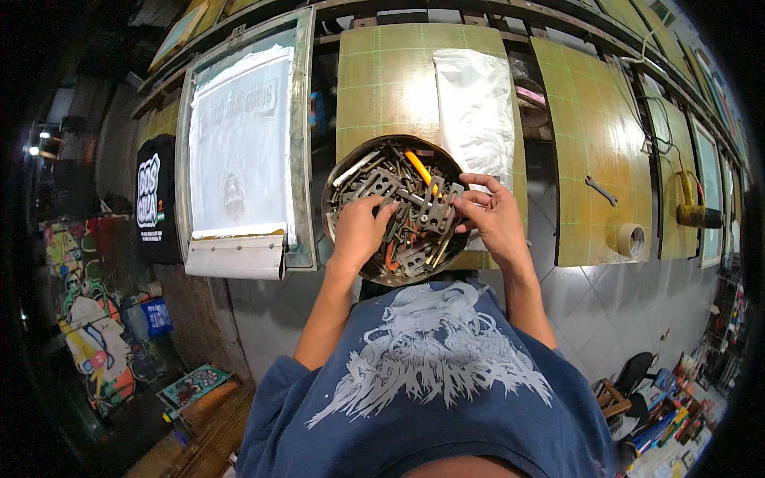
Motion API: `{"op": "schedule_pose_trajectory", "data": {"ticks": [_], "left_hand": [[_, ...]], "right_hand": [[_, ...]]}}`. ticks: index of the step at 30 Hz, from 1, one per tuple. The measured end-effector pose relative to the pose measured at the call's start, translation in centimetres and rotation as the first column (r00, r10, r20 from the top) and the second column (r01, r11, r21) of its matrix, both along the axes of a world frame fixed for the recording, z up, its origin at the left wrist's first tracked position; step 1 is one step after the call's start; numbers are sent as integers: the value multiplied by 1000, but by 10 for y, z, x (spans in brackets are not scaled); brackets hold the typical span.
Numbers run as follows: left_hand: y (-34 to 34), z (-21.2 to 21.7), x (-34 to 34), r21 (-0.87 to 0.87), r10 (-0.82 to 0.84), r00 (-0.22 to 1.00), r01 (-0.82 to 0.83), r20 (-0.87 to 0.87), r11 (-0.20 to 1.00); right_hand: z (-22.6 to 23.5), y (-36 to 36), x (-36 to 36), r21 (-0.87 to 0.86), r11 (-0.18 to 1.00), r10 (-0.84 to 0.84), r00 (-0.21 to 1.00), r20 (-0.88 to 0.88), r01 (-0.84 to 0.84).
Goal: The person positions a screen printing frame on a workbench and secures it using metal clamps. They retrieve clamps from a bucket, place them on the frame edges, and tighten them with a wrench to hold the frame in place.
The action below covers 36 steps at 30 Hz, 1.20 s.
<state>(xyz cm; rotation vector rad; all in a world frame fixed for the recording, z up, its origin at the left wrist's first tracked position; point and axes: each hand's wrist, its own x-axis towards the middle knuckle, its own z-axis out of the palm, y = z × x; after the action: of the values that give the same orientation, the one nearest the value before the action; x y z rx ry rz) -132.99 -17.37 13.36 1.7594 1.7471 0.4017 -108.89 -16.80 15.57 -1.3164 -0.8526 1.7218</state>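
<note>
A round metal pan (328, 227) full of screws, bolts and other loose hardware sits in front of me, at the near edge of a board. My right hand (496, 213) pinches a slotted metal bracket (435, 209) by its right side, just above the heap. Fingers bent, my left hand (363, 227) reaches over the pan's left side, and its fingertips meet the hardware there. What they grip, if anything, is hidden. A perforated metal plate (382, 183) lies beyond them. Among the pieces rests an orange-handled tool (417, 167).
On the left stands a framed printing screen (307, 159) beside a black printed shirt (158, 199). A white plastic sheet (476, 103) lies on the middle board (382, 80). The right board holds a wrench (601, 191) and a tape roll (631, 240); a yellow-and-black tool (699, 215) is farther right.
</note>
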Motion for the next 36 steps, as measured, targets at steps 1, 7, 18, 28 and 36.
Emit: {"op": "schedule_pose_trajectory", "data": {"ticks": [1,7,18,28,36], "left_hand": [[-2,-2,0,70,57,998,-59,33,996],[-22,43,25,-41,439,824,-456,358,889],[-42,0,77,-451,502,287,-226,816,863],[-47,20,100,-456,436,258,24,862,889],[-87,35,103,-451,391,260,245,883,858]], "right_hand": [[-1,4,1,8,1000,20,1000,1,-20],[-3,18,2,-23,994,105,993,-60,-106],[-1,8,-1,688,667,-277,761,587,-287],[13,-56,23,726,618,-465,604,647,-302],[29,-142,12,703,679,-573,444,689,-213]]}}
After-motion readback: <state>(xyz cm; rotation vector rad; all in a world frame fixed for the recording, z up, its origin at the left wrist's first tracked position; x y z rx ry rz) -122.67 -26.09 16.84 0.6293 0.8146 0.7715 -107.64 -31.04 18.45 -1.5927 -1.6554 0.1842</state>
